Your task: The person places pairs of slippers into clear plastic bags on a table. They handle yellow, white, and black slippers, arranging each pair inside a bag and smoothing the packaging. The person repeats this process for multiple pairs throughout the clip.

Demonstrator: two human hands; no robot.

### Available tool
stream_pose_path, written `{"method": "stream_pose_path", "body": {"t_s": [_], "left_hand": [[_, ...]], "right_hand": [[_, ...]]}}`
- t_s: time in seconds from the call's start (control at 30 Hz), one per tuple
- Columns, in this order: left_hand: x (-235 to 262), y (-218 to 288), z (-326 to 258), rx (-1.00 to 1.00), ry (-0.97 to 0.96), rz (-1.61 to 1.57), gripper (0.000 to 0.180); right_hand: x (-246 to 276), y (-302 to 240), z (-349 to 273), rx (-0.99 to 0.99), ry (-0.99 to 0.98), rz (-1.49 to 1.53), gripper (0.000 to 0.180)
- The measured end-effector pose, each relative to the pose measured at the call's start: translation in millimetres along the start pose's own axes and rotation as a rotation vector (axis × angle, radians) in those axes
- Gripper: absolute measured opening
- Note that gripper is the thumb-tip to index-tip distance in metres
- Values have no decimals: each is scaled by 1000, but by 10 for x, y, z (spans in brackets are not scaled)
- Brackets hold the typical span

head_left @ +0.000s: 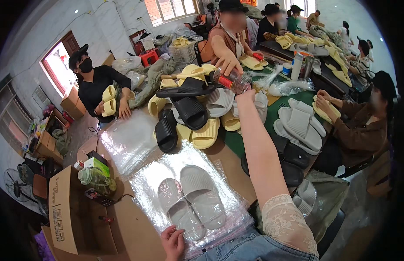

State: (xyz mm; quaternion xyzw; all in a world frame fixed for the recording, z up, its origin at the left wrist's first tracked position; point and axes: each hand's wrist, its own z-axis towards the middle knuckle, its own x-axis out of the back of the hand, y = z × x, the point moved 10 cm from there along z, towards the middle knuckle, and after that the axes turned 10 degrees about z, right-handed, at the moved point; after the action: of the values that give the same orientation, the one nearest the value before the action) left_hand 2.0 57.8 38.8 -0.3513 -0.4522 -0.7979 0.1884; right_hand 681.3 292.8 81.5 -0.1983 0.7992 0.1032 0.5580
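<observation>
While the right hand (244, 95) is stretched across the table (230, 163) to a clear bottle (231, 80), its grip hidden, black slippers (184, 114) and yellow slippers (206, 132) are heaped just beside. The left hand's (172, 242) grip is pressed flat on bagged grey slippers (191, 201), fingers apart.

We are seeing a heap of black and pale yellow slides (191, 114) piling up mid-desk, with pairs of grey slides (298, 124) lying on the green mat (278, 111) to the right. A person in black (94, 85) is sitting at the far left corner, clutching yellow slides — a seated person in brown (361, 126) is working at the right edge. A green-tinted bottle (96, 179) is lying on its side atop an open cardboard box (65, 213) at the left. More people are sitting along a far desk (315, 54) strewn with yellow slides — windows (171, 9) are glowing behind them.
</observation>
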Motion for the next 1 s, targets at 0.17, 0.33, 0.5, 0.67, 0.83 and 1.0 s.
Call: {"method": "stream_pose_path", "body": {"t_s": [0.17, 0.33, 0.5, 0.67, 0.83, 1.0], "left_hand": [[12, -6, -36, 41, -6, 28, 20], [1, -3, 4, 20, -10, 19, 20], [13, 23, -2, 77, -40, 40, 19], [-10, -19, -11, 16, -27, 31, 19], [101, 176, 37, -37, -11, 78, 15], [-49, -94, -15, 26, -20, 25, 20]], "right_hand": [[-167, 99, -288, -38, -7, -6, 62], [-192, -2, -184, -1, 12, 76, 60], [-201, 126, -216, -31, 30, 118, 62], [-240, 167, -18, -104, 2, 224, 61], [-259, 285, -167, -146, -6, 190, 60], [-238, 250, -144, -159, 14, 206, 60]]}}
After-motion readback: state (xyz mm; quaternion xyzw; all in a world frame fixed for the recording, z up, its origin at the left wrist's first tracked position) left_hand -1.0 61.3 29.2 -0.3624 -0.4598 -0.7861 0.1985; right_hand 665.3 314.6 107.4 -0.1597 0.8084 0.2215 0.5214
